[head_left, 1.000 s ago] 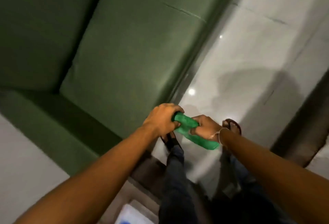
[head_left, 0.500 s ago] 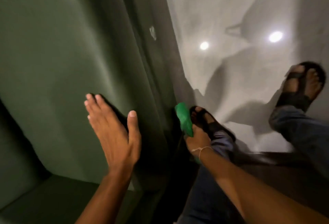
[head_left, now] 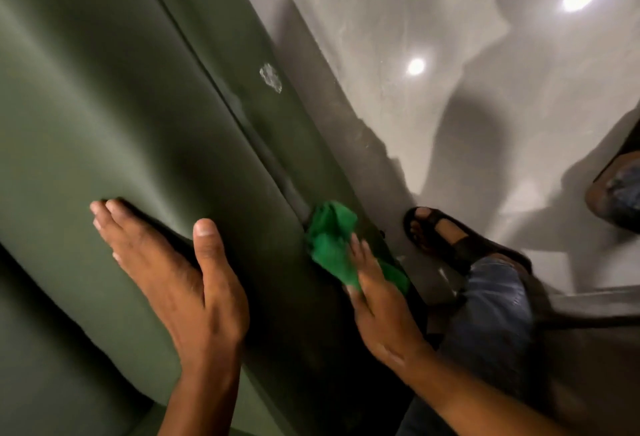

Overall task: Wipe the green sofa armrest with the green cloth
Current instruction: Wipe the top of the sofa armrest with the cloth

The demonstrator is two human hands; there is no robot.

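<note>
- Pale glossy floor [head_left: 398, 37] fills the far right and reflects two round lights; the green sofa armrest [head_left: 104, 124] occupies the whole left half.
- Armrest top: broad, smooth and rounded, running from near left to far centre; a seam separates it from the darker outer side panel [head_left: 242, 37] on its right.
- Left hand [head_left: 180, 283]: laid flat on the armrest top, fingers straight and together, thumb spread to the right; released, grasping nothing.
- Pale scuff marks [head_left: 270, 77]: on the side panel, far from both hands, just right of the seam.
- Green cloth [head_left: 329, 245]: bunched against the side panel just right of the seam, at the near end of the panel, its far edge projecting beyond the fingertips.
- Right hand [head_left: 377, 300]: pressed open-palmed on the near part of the cloth, fingers extended; it pins the cloth to the panel rather than clenching it.
- Sandalled foot [head_left: 446, 238]: on the floor just right of the cloth, below a jeans-clad leg [head_left: 491, 314].
- Second foot [head_left: 616, 193]: at the right edge, blurred and cut by the frame.
</note>
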